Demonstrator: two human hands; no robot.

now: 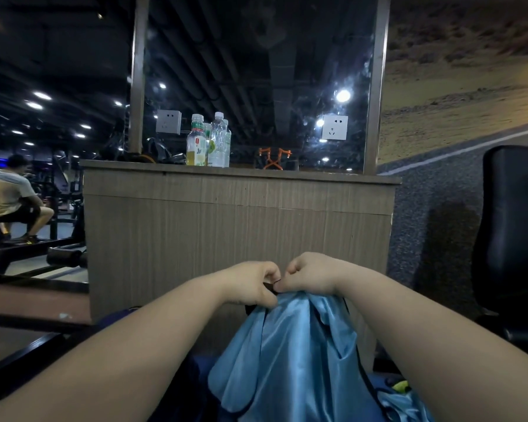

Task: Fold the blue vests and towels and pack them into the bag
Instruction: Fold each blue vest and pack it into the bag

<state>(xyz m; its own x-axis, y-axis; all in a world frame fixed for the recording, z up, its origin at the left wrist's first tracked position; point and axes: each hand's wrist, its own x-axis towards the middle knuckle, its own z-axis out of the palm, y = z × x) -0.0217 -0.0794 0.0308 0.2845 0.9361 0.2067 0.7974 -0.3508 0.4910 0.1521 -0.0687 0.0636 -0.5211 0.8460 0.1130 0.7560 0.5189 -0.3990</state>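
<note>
— Two hands on it?
— Yes. Your left hand (250, 284) and right hand (313, 275) held the blue vest (287, 360) up before you, fingers (270, 271) pinching its top edge together. You were mid-fold, I judged; next called for laying it flat, halved.

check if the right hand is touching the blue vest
Touching. The head view shows the right hand pinching the top edge of the blue vest, which hangs down from that grip; the left hand grips it alongside.
</note>
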